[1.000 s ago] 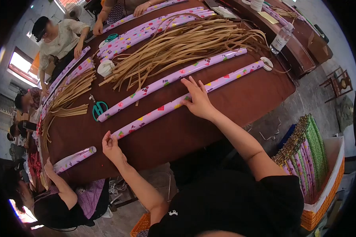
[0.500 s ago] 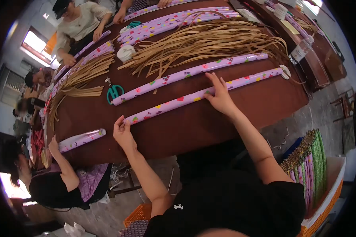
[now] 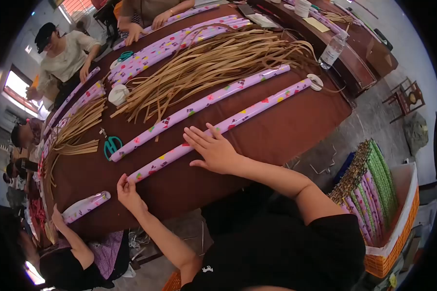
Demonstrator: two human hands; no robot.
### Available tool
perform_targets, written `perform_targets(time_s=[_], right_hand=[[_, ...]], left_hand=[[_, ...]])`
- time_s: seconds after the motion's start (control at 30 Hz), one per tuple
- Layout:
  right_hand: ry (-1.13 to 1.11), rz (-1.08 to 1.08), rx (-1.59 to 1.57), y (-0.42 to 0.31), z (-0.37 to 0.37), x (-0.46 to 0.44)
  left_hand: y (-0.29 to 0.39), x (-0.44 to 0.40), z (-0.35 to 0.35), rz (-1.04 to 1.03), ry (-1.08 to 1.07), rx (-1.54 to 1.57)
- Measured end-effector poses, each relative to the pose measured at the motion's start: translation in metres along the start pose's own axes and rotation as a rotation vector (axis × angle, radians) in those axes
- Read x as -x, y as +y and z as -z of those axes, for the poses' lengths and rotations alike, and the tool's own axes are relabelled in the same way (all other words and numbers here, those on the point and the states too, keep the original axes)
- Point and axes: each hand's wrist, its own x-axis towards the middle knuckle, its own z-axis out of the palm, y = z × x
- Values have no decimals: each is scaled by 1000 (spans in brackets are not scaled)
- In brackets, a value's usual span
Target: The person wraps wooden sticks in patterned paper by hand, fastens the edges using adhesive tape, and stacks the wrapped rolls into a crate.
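Observation:
A long, thin roll of shiny lilac patterned sheet (image 3: 257, 110) lies slantwise across the brown table in front of me. My left hand (image 3: 131, 198) has its fingers closed at the near end of this roll. Flat over the roll's middle rests my right hand (image 3: 214, 149), fingers stretched out and thumb apart. A second lilac roll (image 3: 199, 107) lies alongside, farther from me. Green-handled scissors (image 3: 112, 147) are by that roll's near end. A white tape-like ring (image 3: 315, 82) sits at the far end of the roll under my hands.
Bundles of tan strips (image 3: 218, 60) and more lilac rolls (image 3: 155, 51) cover the table's far side. A plastic bottle (image 3: 332, 51) stands at the right. Co-workers sit at the left and far sides, one holding a short roll (image 3: 86, 207). An orange crate (image 3: 398, 237) holds rolled goods.
My right hand has slid down and left along the roll, turning from a spread grip to a flat palm. My left hand stays at the near end. The whole view has shifted.

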Motion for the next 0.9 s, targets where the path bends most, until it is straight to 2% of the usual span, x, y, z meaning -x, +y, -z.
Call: perform_targets(time_s=[0.4, 0.7, 0.8, 0.87, 0.9], right_hand=[[-76, -442, 400, 195, 99, 121], [-69, -594, 547, 290, 130, 165], [-16, -609, 524, 298, 134, 169], [214, -536, 420, 278, 134, 154], [350, -504, 215, 254, 131, 141]], left_hand=[[1, -5, 7, 24, -44, -39], [-12, -18, 25, 62, -90, -34], [-11, -18, 29, 39, -97, -48], [-8, -17, 32, 34, -74, -79], [-10, -16, 34, 24, -93, -55]])
